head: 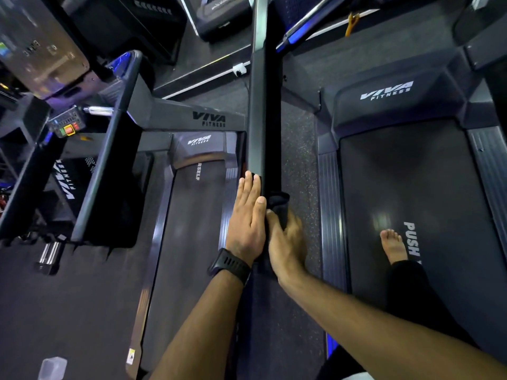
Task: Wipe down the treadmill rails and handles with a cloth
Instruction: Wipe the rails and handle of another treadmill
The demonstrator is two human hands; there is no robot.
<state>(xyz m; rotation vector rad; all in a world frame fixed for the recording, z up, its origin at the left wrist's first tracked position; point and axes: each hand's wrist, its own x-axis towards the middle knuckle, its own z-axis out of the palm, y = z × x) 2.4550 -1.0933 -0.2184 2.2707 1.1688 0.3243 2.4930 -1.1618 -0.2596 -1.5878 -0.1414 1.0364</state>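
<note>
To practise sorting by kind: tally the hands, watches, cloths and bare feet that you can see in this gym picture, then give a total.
Hands: 2, the left hand and the right hand
Watch: 1
Cloth: 1
Bare foot: 1
Total: 5

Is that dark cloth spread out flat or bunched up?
Bunched: the cloth is wadded in the right hand against the rail.

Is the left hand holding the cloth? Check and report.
No: the left hand lies flat with straight fingers against the rail, while the right hand grips the cloth.
</note>
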